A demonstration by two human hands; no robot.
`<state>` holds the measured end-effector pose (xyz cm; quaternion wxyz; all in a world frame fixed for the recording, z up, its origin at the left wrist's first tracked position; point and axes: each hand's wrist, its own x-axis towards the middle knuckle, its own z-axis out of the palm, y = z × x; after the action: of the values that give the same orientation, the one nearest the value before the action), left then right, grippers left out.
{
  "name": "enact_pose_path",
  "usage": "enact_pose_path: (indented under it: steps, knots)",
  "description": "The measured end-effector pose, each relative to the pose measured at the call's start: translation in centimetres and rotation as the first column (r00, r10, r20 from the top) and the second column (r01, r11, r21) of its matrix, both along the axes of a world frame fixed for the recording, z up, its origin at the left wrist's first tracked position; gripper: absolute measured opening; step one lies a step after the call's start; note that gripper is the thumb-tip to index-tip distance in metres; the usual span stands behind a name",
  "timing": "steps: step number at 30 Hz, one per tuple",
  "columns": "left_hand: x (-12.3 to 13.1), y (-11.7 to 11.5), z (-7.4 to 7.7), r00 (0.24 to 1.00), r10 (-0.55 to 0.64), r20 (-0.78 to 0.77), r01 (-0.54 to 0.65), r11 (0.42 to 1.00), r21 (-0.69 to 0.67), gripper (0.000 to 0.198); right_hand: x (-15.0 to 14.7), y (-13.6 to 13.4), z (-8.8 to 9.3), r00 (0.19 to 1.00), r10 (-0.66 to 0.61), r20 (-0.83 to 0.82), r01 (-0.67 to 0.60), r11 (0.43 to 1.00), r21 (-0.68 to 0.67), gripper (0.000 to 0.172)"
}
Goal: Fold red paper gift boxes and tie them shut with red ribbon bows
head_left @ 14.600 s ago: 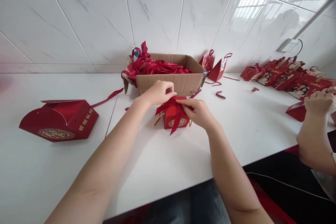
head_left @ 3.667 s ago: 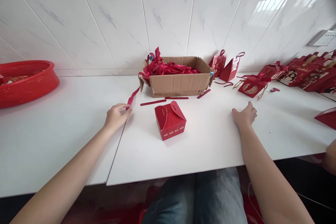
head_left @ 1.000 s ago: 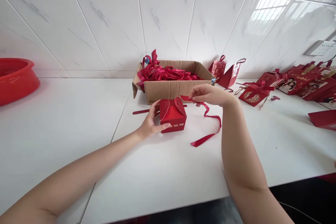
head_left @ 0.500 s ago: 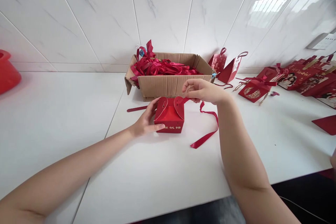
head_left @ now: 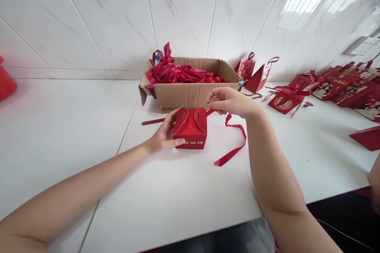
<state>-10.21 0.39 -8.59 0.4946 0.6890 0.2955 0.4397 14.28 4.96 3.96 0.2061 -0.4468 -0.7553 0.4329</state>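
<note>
Head cam: L hand (head_left: pixel 163 137) grips red gift box (head_left: pixel 191 133), well back from front edge of bench (head_left: pixel 178 197), R hand (head_left: pixel 226 101) pinches satin ribbon (head_left: pixel 230 155) by its flap (head_left: pixel 202 121); prob. threading, next needs tip fed thru slot (head_left: pixel 199 115).

Gift box (head_left: pixel 190 130): start of lettering (head_left: pixel 196 142) hidden by left hand (head_left: pixel 166 134), fingertips out of sight behind box; right of box, ribbon (head_left: pixel 233 153) partly concealed in right hand (head_left: pixel 228 101); far left of box, red object (head_left: pixel 6 84) cropped by edge; far right of box, another person's limb (head_left: pixel 374 182) cropped, blurred; nearer, dark speck (head_left: pixel 308 161) too small to identify.
</note>
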Motion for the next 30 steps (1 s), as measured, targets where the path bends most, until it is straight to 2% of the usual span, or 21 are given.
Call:
enact_pose_path:
  steps: [10,15,20,25,30]
  knots:
    - [-0.1,0.0,0.1,1.0,-0.01,0.013,0.01,1.0,-0.01,0.085,-0.1,-0.2,-0.2,0.993,-0.017,-0.117,0.018,1.0,0.009,0.01]
    - [0.0,0.0,0.1,1.0,-0.001,0.003,0.001,1.0,-0.01,0.084,-0.4,-0.3,-0.2,0.996,-0.033,-0.088,0.034,0.999,0.007,0.01]
    - [0.0,-0.1,0.2,1.0,-0.007,0.004,0.007,1.0,-0.012,0.084,-0.7,-0.2,-0.6,0.999,0.036,-0.025,-0.036,0.999,0.002,0.013]
    - [0.0,-0.2,0.3,1.0,-0.007,0.003,0.007,1.0,-0.01,0.083,-0.8,0.1,-1.0,0.991,0.116,0.065,-0.116,0.993,-0.002,0.024]
    - [0.1,-0.1,0.4,0.999,-0.03,0.017,0.03,0.999,-0.015,0.082,-1.1,0.0,-1.1,0.995,0.069,0.067,-0.072,0.996,0.056,0.028]
